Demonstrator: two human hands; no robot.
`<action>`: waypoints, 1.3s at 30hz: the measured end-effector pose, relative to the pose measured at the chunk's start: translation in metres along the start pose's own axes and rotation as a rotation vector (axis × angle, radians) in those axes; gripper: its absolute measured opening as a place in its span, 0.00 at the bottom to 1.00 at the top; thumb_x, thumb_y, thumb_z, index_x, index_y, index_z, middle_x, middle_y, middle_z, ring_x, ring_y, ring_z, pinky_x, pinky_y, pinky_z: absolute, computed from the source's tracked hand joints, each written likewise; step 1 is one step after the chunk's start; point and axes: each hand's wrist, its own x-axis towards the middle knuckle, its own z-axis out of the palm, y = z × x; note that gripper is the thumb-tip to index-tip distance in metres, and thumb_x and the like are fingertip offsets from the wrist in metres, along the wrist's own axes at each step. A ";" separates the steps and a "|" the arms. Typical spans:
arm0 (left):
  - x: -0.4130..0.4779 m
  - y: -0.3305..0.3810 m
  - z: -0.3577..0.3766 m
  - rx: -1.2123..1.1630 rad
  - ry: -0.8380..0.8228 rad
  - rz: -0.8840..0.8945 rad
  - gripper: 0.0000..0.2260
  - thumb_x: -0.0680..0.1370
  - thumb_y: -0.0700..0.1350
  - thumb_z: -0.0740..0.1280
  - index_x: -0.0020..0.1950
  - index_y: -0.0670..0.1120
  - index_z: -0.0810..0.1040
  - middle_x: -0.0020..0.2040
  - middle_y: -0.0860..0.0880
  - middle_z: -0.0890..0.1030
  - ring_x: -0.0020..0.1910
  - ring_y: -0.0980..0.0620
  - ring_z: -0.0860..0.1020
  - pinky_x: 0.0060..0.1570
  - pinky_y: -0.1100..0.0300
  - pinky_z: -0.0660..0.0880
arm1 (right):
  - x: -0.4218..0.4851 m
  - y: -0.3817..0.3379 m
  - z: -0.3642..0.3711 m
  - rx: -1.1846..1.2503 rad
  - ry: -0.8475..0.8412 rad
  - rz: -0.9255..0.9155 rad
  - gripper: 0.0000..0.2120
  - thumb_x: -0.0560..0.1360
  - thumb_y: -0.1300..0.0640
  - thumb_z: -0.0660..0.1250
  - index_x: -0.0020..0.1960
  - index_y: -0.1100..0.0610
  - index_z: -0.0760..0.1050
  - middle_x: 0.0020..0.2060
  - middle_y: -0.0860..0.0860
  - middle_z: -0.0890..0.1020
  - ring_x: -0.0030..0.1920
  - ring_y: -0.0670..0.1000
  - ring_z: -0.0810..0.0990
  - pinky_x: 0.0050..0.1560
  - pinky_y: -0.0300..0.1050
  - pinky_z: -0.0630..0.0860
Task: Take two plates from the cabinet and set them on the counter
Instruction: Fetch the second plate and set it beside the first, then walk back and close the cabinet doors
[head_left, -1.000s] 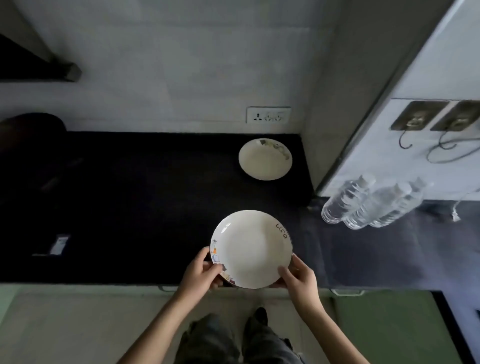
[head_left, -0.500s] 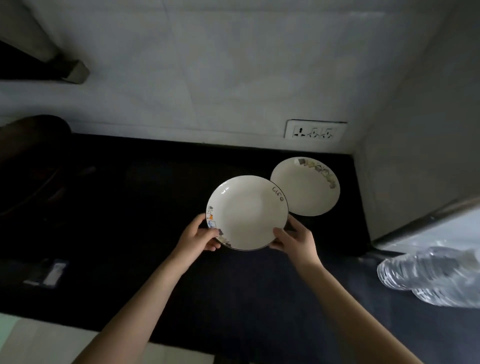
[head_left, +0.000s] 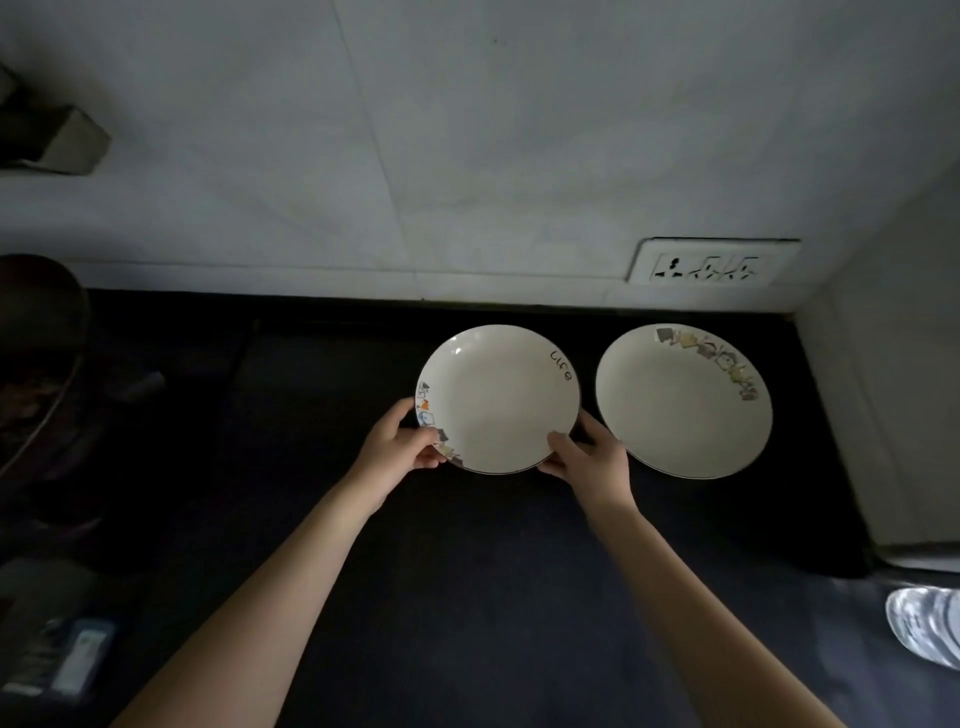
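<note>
Both my hands hold a white plate (head_left: 496, 397) with small pictures and the word "Life" on its rim, low over the black counter (head_left: 467, 571). My left hand (head_left: 397, 447) grips its near left rim. On the near right rim sits my right hand (head_left: 589, 454), thumb on top. Just to the right, a second white plate (head_left: 683, 402) with a picture band lies flat on the counter near the corner. The two plates are side by side, a narrow gap between them.
A white wall with a socket panel (head_left: 709, 262) runs behind the counter. A side wall (head_left: 893, 415) closes the right. Plastic bottles (head_left: 927, 626) lie at the right edge. Dark objects (head_left: 41, 374) fill the left side, and a small packet (head_left: 72, 660) lies lower left.
I have carried the held plate forward and down, from near the counter's front edge to beside the plate lying by the wall. The view has moved in closer.
</note>
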 end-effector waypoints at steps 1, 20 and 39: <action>0.004 0.002 0.000 0.003 -0.016 0.003 0.16 0.74 0.41 0.69 0.59 0.57 0.76 0.43 0.46 0.87 0.41 0.50 0.86 0.38 0.62 0.81 | 0.002 0.000 0.001 0.014 0.020 0.002 0.20 0.74 0.65 0.67 0.63 0.50 0.76 0.42 0.44 0.87 0.45 0.46 0.86 0.40 0.41 0.83; -0.001 0.010 0.001 0.009 -0.041 -0.035 0.19 0.78 0.44 0.69 0.68 0.47 0.72 0.50 0.44 0.85 0.46 0.49 0.84 0.44 0.59 0.82 | 0.006 0.001 0.005 -0.008 0.183 0.108 0.16 0.75 0.59 0.71 0.62 0.60 0.77 0.45 0.54 0.86 0.44 0.51 0.87 0.38 0.42 0.83; -0.387 -0.136 0.090 -0.172 0.501 -0.188 0.08 0.79 0.40 0.65 0.47 0.52 0.81 0.44 0.49 0.84 0.40 0.55 0.81 0.37 0.69 0.75 | -0.230 0.049 -0.093 -0.530 -0.484 0.337 0.11 0.81 0.61 0.60 0.49 0.62 0.81 0.36 0.56 0.85 0.35 0.54 0.83 0.36 0.47 0.80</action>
